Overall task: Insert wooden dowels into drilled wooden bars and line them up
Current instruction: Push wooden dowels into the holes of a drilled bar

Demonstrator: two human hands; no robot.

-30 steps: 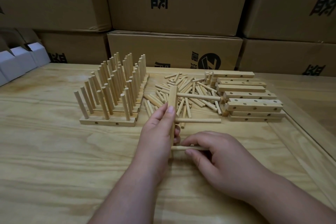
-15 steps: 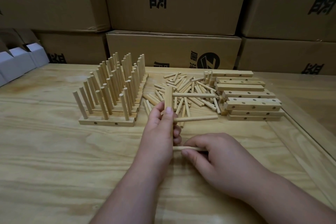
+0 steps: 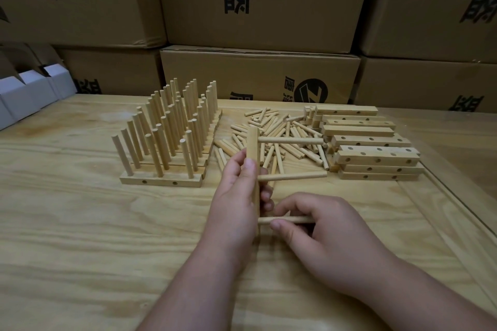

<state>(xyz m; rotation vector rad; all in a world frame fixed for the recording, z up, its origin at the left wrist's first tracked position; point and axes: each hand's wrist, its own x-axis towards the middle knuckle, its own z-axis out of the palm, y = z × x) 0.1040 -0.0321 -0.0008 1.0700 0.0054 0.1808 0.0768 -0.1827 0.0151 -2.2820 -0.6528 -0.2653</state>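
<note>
My left hand (image 3: 236, 196) grips a drilled wooden bar (image 3: 252, 148) held upright on end. Two dowels stick out of it to the right, the upper dowel (image 3: 290, 140) and the middle dowel (image 3: 293, 176). My right hand (image 3: 317, 234) pinches a third dowel (image 3: 285, 220) whose left end meets the bar's lower part. Finished bars with standing dowels (image 3: 166, 142) are lined up at the left. Loose dowels (image 3: 282, 137) lie in a pile behind my hands, and a stack of drilled bars (image 3: 371, 153) sits at the right.
The work lies on a pale wooden table (image 3: 94, 223) with a raised lip along its right side (image 3: 457, 212). Cardboard boxes (image 3: 258, 8) are stacked behind it. White folded cartons (image 3: 24, 94) stand at the far left.
The held bar and both hands have stayed almost still. My right hand keeps the third dowel against the bar's lower part; the bar has tipped very slightly.
</note>
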